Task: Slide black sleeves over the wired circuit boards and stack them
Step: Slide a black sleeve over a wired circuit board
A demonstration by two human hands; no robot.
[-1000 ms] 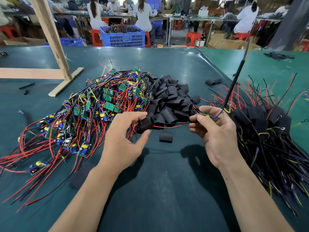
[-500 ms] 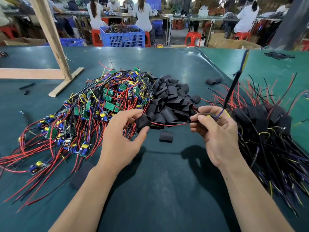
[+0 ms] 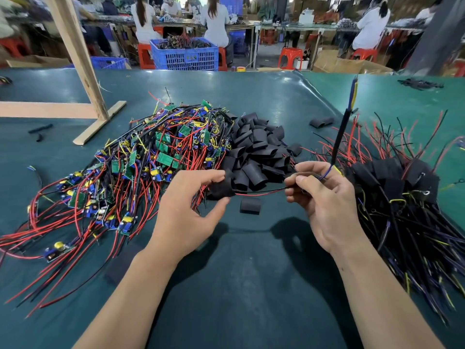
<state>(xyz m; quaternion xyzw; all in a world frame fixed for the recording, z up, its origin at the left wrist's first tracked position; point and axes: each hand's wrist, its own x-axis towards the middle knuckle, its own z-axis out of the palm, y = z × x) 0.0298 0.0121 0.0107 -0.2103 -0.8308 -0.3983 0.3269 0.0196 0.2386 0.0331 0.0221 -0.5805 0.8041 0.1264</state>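
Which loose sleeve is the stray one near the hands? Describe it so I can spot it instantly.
Start at the heap of black sleeves mid-table. Just below its near edge, between the two hands, one sleeve lies flat alone on bare green mat, apart from the heap.

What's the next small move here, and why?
Probably lay the sleeved board on the finished stack at the right. The left hand pinches a black sleeve that seems to cover the board already; only red and black wires run out of it to the right hand, which grips the leads. No bare board shows between the hands.
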